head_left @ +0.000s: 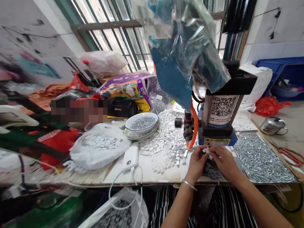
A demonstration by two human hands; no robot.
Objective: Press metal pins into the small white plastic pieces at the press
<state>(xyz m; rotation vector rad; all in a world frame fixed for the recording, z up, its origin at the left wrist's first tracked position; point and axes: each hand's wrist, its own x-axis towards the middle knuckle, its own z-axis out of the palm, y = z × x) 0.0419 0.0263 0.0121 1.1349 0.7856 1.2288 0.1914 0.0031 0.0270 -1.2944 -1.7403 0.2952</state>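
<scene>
Near the lower right of the frame, a small white block point(207, 152) is held up above the table point(147, 172), pinched between the left grip point(196, 164) and the right grip point(225, 162). Both grips are clenched with the fingers drawn in around it, though the exact points of contact are partly hidden. The block is judged to be light, stiff and easily dropped, so it is best taken by two opposite faces between fingertip and thumb. Just left of the hands, a loose heap of similar square-edged white blocks point(163, 142) is spread across the table, and more are gathered in a soft, crumpled white plastic bag point(102, 161) farther left. To the right, a shallow metal tray point(247, 136) is filled with bright, ribbed metal pins, which are likely to be hard and slippery. A white bowl point(142, 133) of similar metal pieces is set at center. Behind the hands, a pneumatic press point(219, 129) with a black head and a QR-code label is fed by an orange air hose point(195, 126). A silver bangle point(189, 185) is worn on the left wrist.
</scene>
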